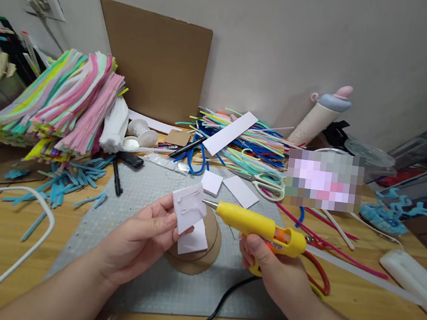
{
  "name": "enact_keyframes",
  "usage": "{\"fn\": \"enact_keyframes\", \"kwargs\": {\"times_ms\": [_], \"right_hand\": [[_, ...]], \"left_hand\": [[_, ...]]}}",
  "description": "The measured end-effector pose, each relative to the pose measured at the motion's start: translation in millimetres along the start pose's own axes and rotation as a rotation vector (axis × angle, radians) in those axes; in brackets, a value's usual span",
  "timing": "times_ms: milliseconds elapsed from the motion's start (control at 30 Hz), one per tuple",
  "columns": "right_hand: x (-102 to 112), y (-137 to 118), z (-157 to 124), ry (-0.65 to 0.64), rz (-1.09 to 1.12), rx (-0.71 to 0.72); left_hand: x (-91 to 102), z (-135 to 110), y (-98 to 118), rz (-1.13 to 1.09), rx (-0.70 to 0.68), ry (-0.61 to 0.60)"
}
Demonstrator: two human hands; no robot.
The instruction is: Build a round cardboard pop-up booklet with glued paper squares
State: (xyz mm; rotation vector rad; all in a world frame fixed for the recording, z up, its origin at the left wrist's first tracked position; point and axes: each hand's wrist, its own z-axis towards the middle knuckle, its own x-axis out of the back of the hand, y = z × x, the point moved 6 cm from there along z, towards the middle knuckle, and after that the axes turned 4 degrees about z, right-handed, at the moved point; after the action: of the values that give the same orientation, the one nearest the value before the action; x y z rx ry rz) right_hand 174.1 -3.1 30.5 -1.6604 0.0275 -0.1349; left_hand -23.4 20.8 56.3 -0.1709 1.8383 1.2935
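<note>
Between the thumb and fingers of my left hand (pixel 148 232) is a small white foam board piece (pixel 188 206), tilted up, with lines of clear glue on its face. My right hand (pixel 274 268) is wrapped round the grip of a yellow hot glue gun (pixel 249 219). The metal nozzle points left, at the right edge of the held piece. Below lies a round cardboard disc (pixel 194 268) with another white piece (pixel 193 240) on it. Two more white pieces, a square one (pixel 211 182) and a longer one (pixel 241 191), rest on the grey cutting mat (pixel 136 280).
Bundled pipe cleaners (pixel 68 100) stand at the left, with loose ones (pixel 235 137) piled at the back. Scissors (pixel 268 185) lie behind the glue gun. A black cord (pixel 222 306) crosses the mat's front. A white cable (pixel 48 223) loops at left; a bottle (pixel 320 116) leans back right.
</note>
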Motion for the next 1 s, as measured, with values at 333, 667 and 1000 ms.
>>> {"fn": "enact_keyframes", "kwargs": {"times_ms": [333,667,1000], "right_hand": [[1.3,-8.2,5.0,-0.055,-0.149,0.036],[-9.9,-8.8,-10.0,-0.262,0.005,0.100],[-17.0,-16.3,-9.3,-0.179,-0.050,0.030]], "left_hand": [[1.6,1.9,6.8,0.025,-0.047,0.057],[4.9,0.7,2.8,0.040,-0.054,0.079],[3.7,1.1,1.5,0.034,-0.044,0.064]]}}
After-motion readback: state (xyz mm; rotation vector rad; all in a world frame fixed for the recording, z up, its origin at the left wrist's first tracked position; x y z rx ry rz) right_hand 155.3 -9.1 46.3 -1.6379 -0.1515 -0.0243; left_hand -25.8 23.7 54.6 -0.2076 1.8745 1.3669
